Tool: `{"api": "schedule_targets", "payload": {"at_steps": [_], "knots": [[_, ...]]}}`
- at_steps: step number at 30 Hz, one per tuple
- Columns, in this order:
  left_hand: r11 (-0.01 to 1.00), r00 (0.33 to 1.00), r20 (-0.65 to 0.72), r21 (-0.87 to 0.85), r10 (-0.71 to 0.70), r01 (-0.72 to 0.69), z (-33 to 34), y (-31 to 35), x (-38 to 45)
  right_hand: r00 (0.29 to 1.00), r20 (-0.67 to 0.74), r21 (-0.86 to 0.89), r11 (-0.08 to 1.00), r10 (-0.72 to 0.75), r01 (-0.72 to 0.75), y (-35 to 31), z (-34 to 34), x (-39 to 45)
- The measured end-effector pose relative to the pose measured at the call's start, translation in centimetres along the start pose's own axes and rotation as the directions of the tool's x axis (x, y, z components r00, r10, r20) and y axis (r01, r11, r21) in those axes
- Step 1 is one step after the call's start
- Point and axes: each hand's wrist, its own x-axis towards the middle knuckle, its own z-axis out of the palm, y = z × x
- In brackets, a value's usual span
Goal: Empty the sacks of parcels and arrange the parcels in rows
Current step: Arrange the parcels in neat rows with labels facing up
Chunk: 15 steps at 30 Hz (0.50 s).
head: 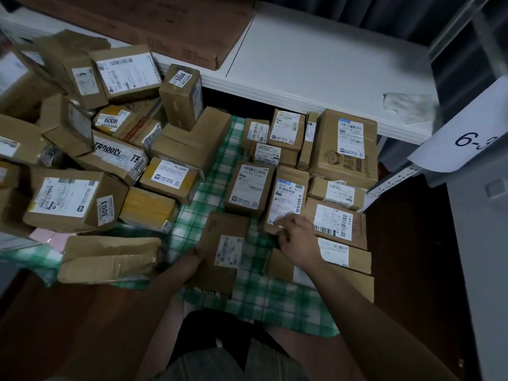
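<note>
Several brown cardboard parcels with white labels lie on a green checked cloth. At the left they sit in a loose heap. At the right they lie flat in rows under a white shelf. My left hand grips the left edge of a flat brown parcel near the cloth's front. My right hand rests with curled fingers on the near end of a long labelled parcel in the rows. No sack is in view.
A white shelf runs across the back, with a large flat carton on it. A metal rack post with a paper tag "6-3" stands at the right. The brown floor lies in front, and my knees are below.
</note>
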Motion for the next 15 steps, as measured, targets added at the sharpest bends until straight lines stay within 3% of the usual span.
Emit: {"api": "schedule_targets", "payload": {"at_steps": [5,8,11,15], "knots": [[1.000,0.998,0.059,-0.018,-0.001,0.002,0.6,0.2,0.0,1.000,0.022,-0.055,0.998,-0.009,0.010,-0.2,0.0,-0.2],[0.998,0.978,0.209,-0.061,0.020,-0.007,0.5,0.0,-0.3,0.999,0.011,-0.080,0.996,-0.037,0.038,-0.1,0.0,-0.4],[0.999,0.932,0.360,0.014,0.031,-0.039,0.2,0.0,-0.9,0.999,0.011,-0.101,0.994,-0.041,0.041,-0.1,0.1,-0.3],[0.997,0.934,0.353,-0.072,0.045,-0.021,-0.4,0.8,-2.8,0.999,0.028,-0.126,0.991,-0.046,0.050,-0.2,0.0,-0.3]]}}
